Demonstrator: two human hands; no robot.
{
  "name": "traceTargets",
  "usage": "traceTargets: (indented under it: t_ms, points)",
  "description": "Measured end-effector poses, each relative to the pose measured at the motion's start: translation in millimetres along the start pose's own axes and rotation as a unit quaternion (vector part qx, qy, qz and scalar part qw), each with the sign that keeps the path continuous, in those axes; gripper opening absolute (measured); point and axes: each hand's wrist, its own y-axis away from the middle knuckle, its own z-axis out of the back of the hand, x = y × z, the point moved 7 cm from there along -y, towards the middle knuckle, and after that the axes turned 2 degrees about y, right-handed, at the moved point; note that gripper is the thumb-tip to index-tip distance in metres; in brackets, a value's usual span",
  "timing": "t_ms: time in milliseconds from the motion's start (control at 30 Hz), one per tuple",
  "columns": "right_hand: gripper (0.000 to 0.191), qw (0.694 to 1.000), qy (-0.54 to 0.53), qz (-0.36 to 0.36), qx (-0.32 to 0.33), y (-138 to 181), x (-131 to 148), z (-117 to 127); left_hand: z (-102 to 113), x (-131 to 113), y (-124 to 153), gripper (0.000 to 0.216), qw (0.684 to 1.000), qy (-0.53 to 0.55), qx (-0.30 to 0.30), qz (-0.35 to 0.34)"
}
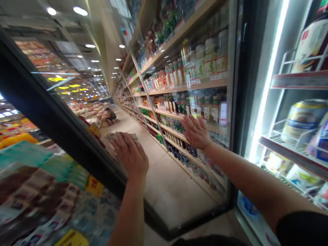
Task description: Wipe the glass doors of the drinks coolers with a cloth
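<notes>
A glass cooler door point(179, 191) with a black frame stands swung open in front of me. My left hand point(130, 153) presses a crumpled whitish cloth point(115, 137) against the glass, fingers curled over it. My right hand point(196, 131) lies flat on the same pane, fingers spread, holding nothing. Through the glass I see the shop aisle and its shelves.
The open cooler point(294, 136) at right holds wire shelves with cans point(303, 119) and cartons. Long wooden shelves of bottles point(194, 68) run down the aisle. Packaged goods point(38, 191) fill the lower left. A person point(109, 114) crouches far down the aisle.
</notes>
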Motion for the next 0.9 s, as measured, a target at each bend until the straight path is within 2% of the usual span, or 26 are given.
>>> traceTargets:
  t_ms: [67,167,233,267,333,400,467,567,667,733,800,900]
  points:
    - [0.06,1.0,-0.002,-0.004,0.006,1,-1,-4,-12,-14,5,0.06,1.0,0.008,0.009,-0.017]
    - [0.062,1.0,0.0,-0.003,0.009,1,-2,-8,-35,-40,44,0.062,0.994,0.002,0.041,-0.097]
    - [0.062,1.0,0.006,-0.002,0.01,0,-1,-9,-45,-46,64,0.059,0.988,-0.004,0.057,-0.144]
    - [0.062,1.0,0.01,0.001,0.01,0,-1,-9,-47,-43,66,0.057,0.987,-0.004,0.06,-0.147]
    - [0.062,1.0,0.017,0.005,0.011,-1,0,-10,-43,-25,50,0.055,0.993,-0.001,0.048,-0.107]
    - [0.062,1.0,0.022,0.004,0.009,-1,1,-11,-33,-1,22,0.059,0.999,0.002,0.018,-0.036]
    - [0.061,1.0,0.022,0.003,0.012,-2,0,-12,-26,12,0,0.063,1.0,-0.006,-0.013,0.006]
    - [0.063,1.0,0.014,0.001,0.018,-1,-1,-16,-32,3,5,0.065,0.999,-0.004,-0.033,0.001]
    - [0.067,1.0,0.002,-0.001,0.026,-1,-2,-18,-52,-21,34,0.065,0.999,0.018,-0.001,-0.047]
    - [0.068,1.0,-0.002,-0.003,0.027,-1,-2,-19,-60,-29,39,0.062,0.997,0.029,0.024,-0.069]
    - [0.068,1.0,0.003,-0.001,0.019,-1,-2,-17,-56,-29,18,0.06,0.997,0.04,0.021,-0.069]
    - [0.067,1.0,0.01,0.002,0.015,-2,-1,-17,-43,-28,-36,0.059,0.996,0.043,-0.011,-0.073]
